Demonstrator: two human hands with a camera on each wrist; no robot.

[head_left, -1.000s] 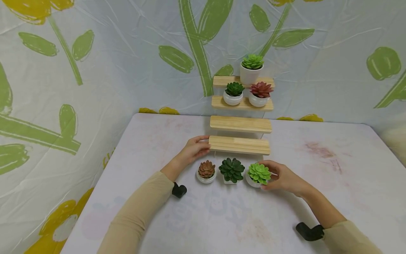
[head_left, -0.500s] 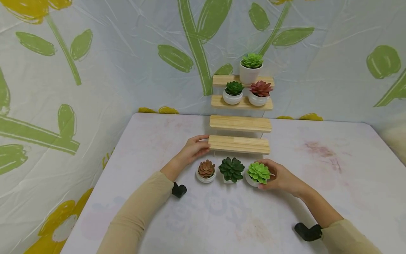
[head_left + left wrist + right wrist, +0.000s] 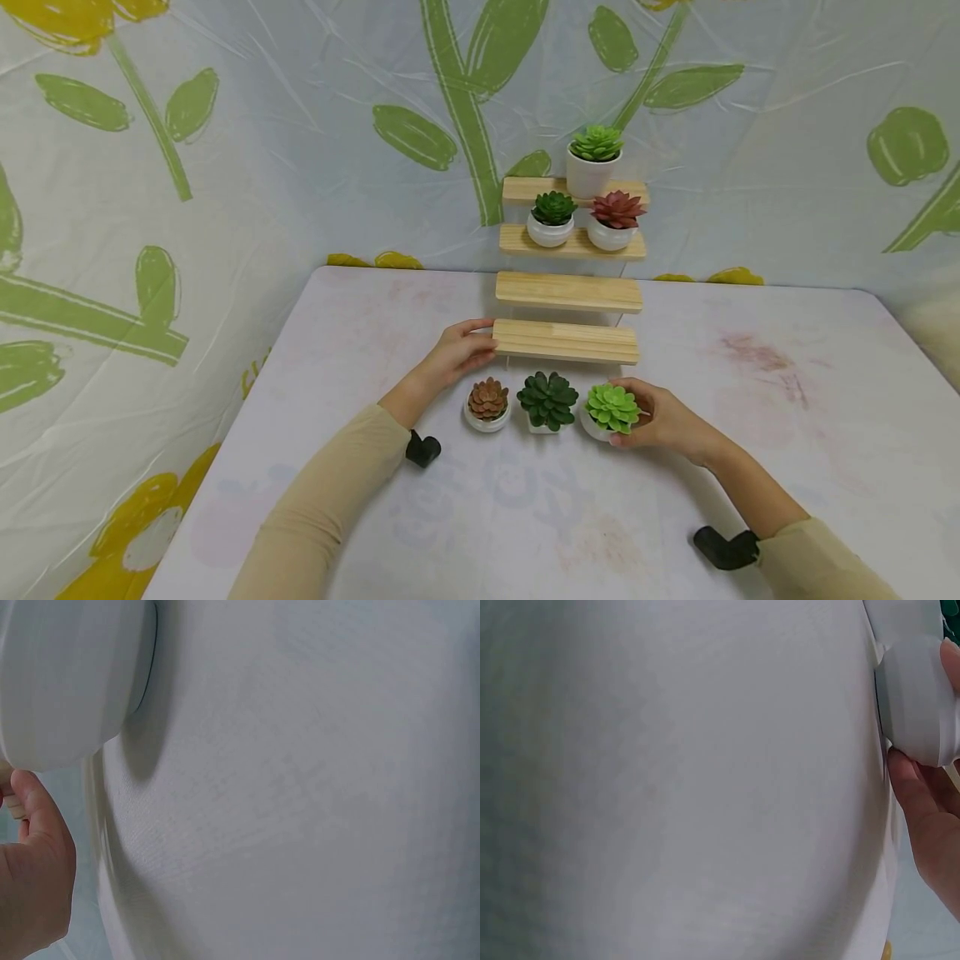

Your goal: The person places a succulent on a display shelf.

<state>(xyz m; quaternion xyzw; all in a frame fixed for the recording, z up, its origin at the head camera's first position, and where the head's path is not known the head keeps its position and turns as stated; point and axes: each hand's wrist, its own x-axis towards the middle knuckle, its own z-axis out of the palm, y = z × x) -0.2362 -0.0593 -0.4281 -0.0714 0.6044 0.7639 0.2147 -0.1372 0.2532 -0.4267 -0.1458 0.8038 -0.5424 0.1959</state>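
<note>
In the head view my right hand (image 3: 667, 423) holds a small white pot with a bright green succulent (image 3: 612, 407), thumb in front and fingers behind. The right wrist view shows that white pot (image 3: 916, 701) between thumb and fingers, low at the table surface. My left hand (image 3: 459, 352) grips the left end of the lowest board of a tiered wooden plant stand (image 3: 566, 342). Left of the bright green plant stand a dark green succulent (image 3: 548, 401) and a brown succulent (image 3: 488, 400), in a row before the stand. A white pot (image 3: 67, 682) looms near my left hand's wrist camera.
On the stand's top board is a light green succulent in a taller white pot (image 3: 594, 167). The board below bears a dark green succulent (image 3: 552, 218) and a red one (image 3: 615, 218). A flower-print cloth (image 3: 300, 142) hangs behind the white table (image 3: 810, 467).
Almost nothing differs. My right hand and the bright green succulent have shifted very slightly left; the left hand stays on the stand.
</note>
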